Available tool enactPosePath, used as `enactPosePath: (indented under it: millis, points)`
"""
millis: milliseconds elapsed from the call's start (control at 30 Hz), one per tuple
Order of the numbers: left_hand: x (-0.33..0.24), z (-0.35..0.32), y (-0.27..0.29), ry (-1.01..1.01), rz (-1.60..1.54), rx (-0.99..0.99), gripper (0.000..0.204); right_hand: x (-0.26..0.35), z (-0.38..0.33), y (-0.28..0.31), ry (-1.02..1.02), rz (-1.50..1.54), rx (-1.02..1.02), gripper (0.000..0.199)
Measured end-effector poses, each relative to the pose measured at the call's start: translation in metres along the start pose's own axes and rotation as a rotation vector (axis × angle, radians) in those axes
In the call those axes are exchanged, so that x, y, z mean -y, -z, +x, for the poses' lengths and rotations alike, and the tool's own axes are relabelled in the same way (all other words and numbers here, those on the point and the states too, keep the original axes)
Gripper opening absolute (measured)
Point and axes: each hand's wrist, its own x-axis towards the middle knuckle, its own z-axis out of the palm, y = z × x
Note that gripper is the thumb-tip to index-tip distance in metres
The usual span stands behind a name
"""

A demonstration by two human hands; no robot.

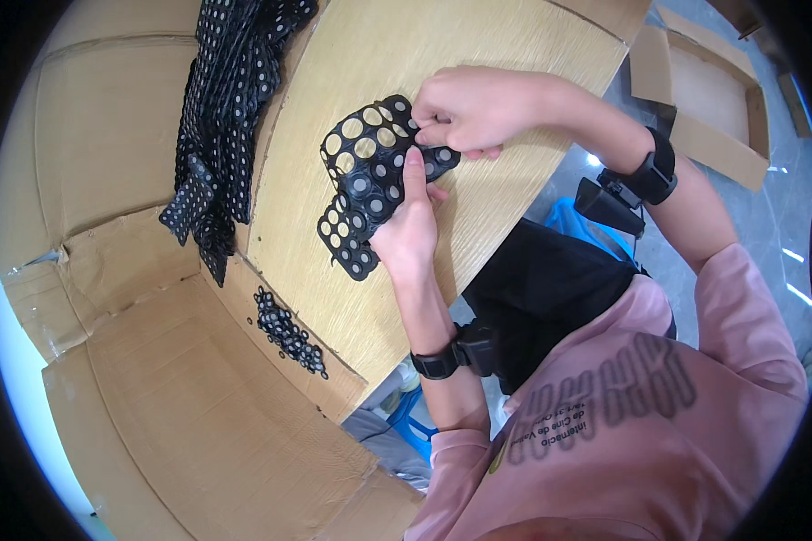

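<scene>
My left hand [410, 230] grips a limp black rubber-like sheet [363, 185] above the wooden table, its thumb lying on top of the sheet. Rows of round spots cover the sheet. Some are holes with the pale table showing through, others are filled with grey centres. The sheet bends over, and its lower part hangs beside my left wrist. At the sheet's upper right edge my right hand [465, 108] is closed in a pinch. Whether a loose piece sits between those fingertips is hidden.
Several similar black dotted sheets [230, 99] lie heaped at the far left. A pile of small black rings [289, 334] rests on cardboard by the left edge of the table [478, 36]. A large cardboard box [207, 397] stands at left, an open carton [713, 99] on the floor at right.
</scene>
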Motion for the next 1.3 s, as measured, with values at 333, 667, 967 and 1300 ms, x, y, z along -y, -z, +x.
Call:
enactPosePath:
  millis: [333, 667, 967, 1300]
  points:
    - [0.001, -0.001, 0.015, 0.064, -0.335, -0.077, 0.018, 0.0, -0.009, 0.024, 0.077, -0.079, 0.018, 0.035]
    - [0.001, -0.018, 0.024, -0.037, -0.906, 0.028, 0.014, 0.014, 0.0, 0.014, 0.167, -0.398, -0.567, 0.037]
    - [0.004, -0.033, 0.027, 0.048, -1.092, 0.19, 0.017, 0.054, -0.012, -0.025, 0.066, 0.627, -0.195, 0.023]
    - [-0.012, -0.084, 0.05, -0.661, -0.243, -0.453, 0.029, 0.103, -0.041, -0.056, 0.249, 0.333, -0.357, 0.016]
